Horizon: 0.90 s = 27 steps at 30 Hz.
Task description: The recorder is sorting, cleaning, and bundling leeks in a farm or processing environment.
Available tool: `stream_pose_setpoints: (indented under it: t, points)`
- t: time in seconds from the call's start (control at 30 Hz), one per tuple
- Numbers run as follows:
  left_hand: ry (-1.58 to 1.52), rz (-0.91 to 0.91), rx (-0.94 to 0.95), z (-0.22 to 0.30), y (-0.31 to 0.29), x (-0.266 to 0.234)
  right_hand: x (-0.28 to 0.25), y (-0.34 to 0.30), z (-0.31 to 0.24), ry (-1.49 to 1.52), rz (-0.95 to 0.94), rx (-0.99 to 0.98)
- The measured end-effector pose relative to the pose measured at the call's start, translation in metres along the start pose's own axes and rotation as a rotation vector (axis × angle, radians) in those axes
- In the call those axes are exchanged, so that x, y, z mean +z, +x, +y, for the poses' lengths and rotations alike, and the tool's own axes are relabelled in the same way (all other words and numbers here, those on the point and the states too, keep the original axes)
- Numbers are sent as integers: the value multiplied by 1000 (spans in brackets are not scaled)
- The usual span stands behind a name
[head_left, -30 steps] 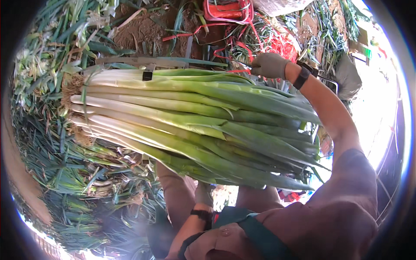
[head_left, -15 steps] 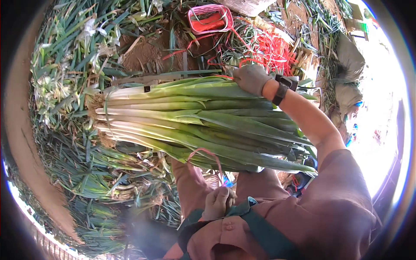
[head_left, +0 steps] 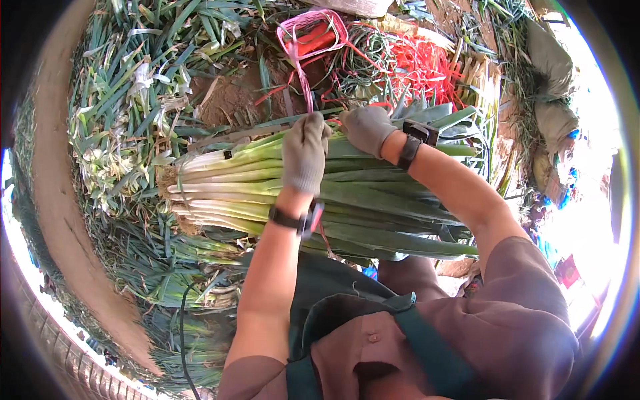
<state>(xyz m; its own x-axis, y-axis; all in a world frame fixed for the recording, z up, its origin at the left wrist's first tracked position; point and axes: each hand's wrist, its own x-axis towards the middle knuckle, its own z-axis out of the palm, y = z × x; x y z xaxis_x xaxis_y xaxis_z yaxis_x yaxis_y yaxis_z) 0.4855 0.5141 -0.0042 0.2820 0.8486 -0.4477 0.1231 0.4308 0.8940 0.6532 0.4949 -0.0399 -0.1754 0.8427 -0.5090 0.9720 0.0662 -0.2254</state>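
A thick bundle of leeks [head_left: 227, 187] lies across my lap, white root ends to the left, green leaves to the right. My gloved left hand [head_left: 305, 152] rests on top of the bundle and grips a pink plastic strap [head_left: 304, 83] that runs up from it. My gloved right hand [head_left: 365, 128] presses on the far top side of the bundle, close beside the left hand, fingers curled. I cannot tell whether it holds the strap too. Both wrists carry dark bands.
Loose leeks and trimmed leaves [head_left: 127, 100] are heaped on the ground to the left and in front. A pink loop of strap [head_left: 313, 33] and a tangle of red straps [head_left: 420, 63] lie beyond the bundle. Sacks [head_left: 553, 100] stand at the right.
My left hand has come up from under the bundle onto its top and taken the pink strap. My right hand slid left along the far side.
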Motion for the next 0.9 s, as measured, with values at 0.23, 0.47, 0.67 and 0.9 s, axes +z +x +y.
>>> stream_pose_setpoints:
  t: [0.23, 0.47, 0.67, 0.9]
  points:
    - [871, -134, -14, -39, 26, 33, -46, -33, 15, 287, 113, -201]
    - [917, -18, 714, -93, 51, 6, -127, -53, -47, 99, 0, -787]
    - [273, -354, -396, -40, 54, -7, -44, 64, 37, 574, -32, -633]
    - [-121, -337, -608, -46, 60, -43, -52, 23, 4, -39, -285, -441]
